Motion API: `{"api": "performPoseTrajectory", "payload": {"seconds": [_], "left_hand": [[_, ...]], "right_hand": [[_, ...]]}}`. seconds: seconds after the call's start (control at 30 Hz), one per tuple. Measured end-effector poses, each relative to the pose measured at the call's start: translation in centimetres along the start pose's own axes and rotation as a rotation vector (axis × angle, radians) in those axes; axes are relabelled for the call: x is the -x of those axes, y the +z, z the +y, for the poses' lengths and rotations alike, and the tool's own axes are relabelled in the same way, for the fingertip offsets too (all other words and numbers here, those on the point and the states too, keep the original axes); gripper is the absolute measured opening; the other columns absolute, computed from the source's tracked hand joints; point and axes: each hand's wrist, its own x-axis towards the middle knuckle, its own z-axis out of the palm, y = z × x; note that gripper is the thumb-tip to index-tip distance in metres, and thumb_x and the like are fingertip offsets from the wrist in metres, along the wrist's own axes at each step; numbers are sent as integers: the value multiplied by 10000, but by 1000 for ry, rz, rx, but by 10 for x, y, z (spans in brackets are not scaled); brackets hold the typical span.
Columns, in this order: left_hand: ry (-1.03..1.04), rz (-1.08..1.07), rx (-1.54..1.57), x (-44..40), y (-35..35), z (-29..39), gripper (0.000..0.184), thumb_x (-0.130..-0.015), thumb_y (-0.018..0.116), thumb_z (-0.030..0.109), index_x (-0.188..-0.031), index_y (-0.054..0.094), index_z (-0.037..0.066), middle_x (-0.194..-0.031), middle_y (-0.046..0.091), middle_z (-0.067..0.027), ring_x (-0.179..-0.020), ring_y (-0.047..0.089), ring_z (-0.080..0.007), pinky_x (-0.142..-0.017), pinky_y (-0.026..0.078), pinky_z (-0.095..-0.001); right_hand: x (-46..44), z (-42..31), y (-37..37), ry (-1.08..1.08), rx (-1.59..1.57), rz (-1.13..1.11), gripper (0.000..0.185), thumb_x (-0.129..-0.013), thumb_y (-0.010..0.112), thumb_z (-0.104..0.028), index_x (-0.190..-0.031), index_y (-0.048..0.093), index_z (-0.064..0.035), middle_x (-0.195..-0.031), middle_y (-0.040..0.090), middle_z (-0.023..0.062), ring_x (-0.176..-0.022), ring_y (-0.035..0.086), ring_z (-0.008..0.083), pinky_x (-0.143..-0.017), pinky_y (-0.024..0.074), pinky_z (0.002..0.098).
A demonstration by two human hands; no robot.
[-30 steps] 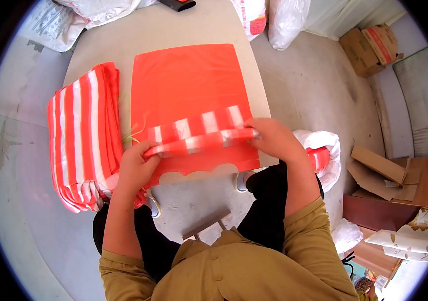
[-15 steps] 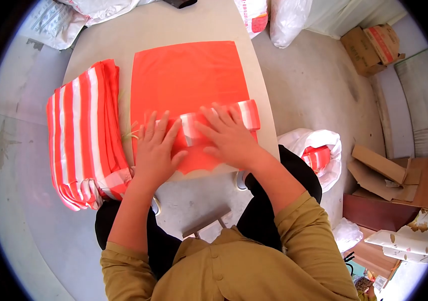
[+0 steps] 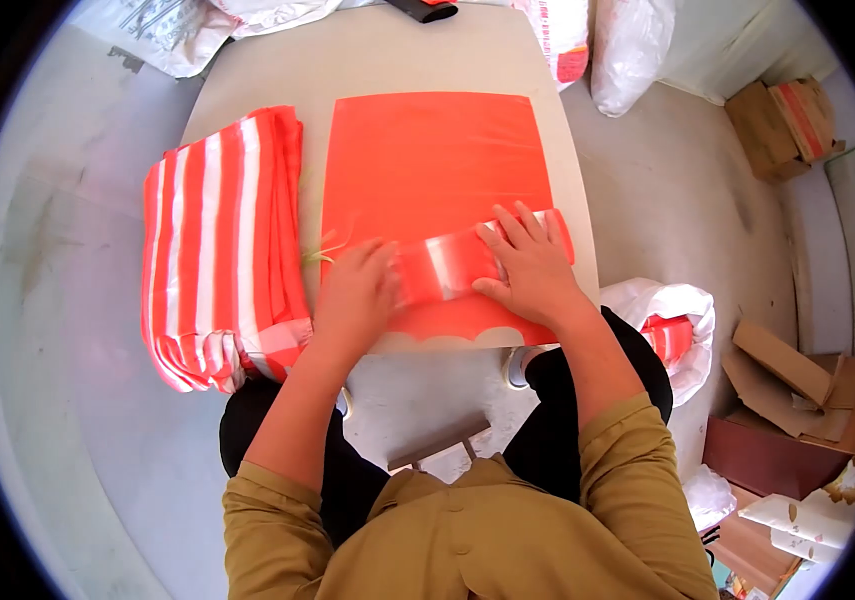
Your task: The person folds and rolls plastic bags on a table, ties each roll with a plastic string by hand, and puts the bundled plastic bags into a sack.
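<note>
A folded strip of red and white striped plastic bag (image 3: 437, 268) lies across the lower part of a flat red plastic sheet (image 3: 437, 150) on the table. My right hand (image 3: 539, 270) rests on the strip's right end, fingers apart and laid flat. At the strip's left end is my left hand (image 3: 355, 298); its fingers are smeared by motion, so their grip is unclear. Left of the sheet, a thick stack of striped plastic bags (image 3: 222, 230) lies with its crumpled end at the table's near edge. Thin yellowish ties (image 3: 321, 254) show between stack and sheet.
The table (image 3: 577, 200) ends just before my knees. On the right stands a white sack (image 3: 689, 300) with striped plastic inside. Cardboard boxes (image 3: 782, 125) and an opened carton (image 3: 777, 365) are farther right. A black tube-like object (image 3: 425, 10) lies at the table's far edge.
The view has shifted, so the table appears farther right. My left hand's fingers, spread before, are now drawn together at the strip's left end. My right hand stays on the strip, at its right end.
</note>
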Motion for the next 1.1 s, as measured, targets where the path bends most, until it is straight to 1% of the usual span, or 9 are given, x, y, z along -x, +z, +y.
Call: {"api": "performPoseTrajectory", "payload": {"seconds": [0.1, 0.2, 0.5, 0.6, 0.7, 0.8, 0.9, 1.0, 1.1], "left_hand": [[-75, 162, -227, -5, -18, -22, 310, -852, 731, 88, -1157, 707, 35, -1147, 664, -147, -1100, 618, -340, -923, 517, -437], [-119, 177, -327, -13, -24, -41, 223, -806, 750, 60, -1026, 733, 32, -1023, 650, -114, -1021, 613, -327, -877, 518, -449], [-95, 187, -499, -26, -10, -50, 99, -763, 756, 51, -825, 680, 34, -905, 628, -92, -961, 601, -319, -786, 493, -438], [83, 330, -294, -34, -11, -46, 94, -765, 743, 40, -805, 657, 36, -832, 609, -97, -888, 604, -321, -752, 477, -461], [70, 251, -135, -32, -5, -18, 96, -765, 733, 25, -791, 642, 40, -780, 591, -109, -814, 604, -328, -715, 477, -455], [204, 154, -76, -24, 0, 16, 116, -758, 738, 17, -817, 640, 40, -780, 594, -111, -786, 607, -333, -680, 479, -442], [189, 111, 115, -15, 8, 29, 176, -755, 753, 29, -905, 660, 30, -802, 611, -111, -808, 622, -335, -685, 498, -430], [114, 90, 139, -14, 5, 31, 260, -763, 764, 55, -1007, 677, 30, -843, 641, -115, -864, 639, -339, -747, 523, -437], [69, 207, -89, -18, -11, 28, 295, -783, 763, 76, -1065, 686, 36, -877, 669, -113, -920, 647, -342, -836, 534, -444]], "right_hand": [[1, -10, 1, -77, -9, 120, 658, -907, 691, -511, -1440, 561, -147, -1600, 406, 138, -1518, 298, 372, -1230, 204, 606], [1, -19, -3, -149, -46, 177, 628, -898, 709, -506, -1397, 602, -140, -1598, 404, 146, -1509, 307, 375, -1226, 215, 602], [-2, -29, -11, -183, -165, 220, 533, -913, 721, -415, -1347, 637, -117, -1603, 387, 162, -1498, 310, 396, -1217, 261, 572], [-3, -34, -11, -222, -286, 299, 459, -937, 705, -301, -1349, 634, -111, -1569, 443, 151, -1402, 467, 369, -1117, 437, 481], [-2, -45, -14, -247, -581, 186, 399, -954, 660, -162, -1349, 635, -107, -1514, 513, 141, -1195, 639, 322, -918, 564, 385], [-2, -64, -15, -254, -536, 252, 311, -930, 636, -90, -1240, 660, -89, -1314, 650, 110, -939, 701, 271, -707, 581, 377], [-7, -49, 8, -198, -362, 154, 223, -911, 616, -72, -1124, 679, -83, -1092, 689, 102, -914, 686, 289, -702, 566, 407], [-8, -38, 4, -164, -345, 239, 150, -891, 610, -74, -1028, 672, -75, -923, 665, 93, -868, 669, 303, -694, 551, 426], [-4, -35, -6, -86, -370, 247, 147, -898, 595, -80, -1025, 671, -82, -929, 670, 97, -890, 669, 307, -719, 547, 431]]}}
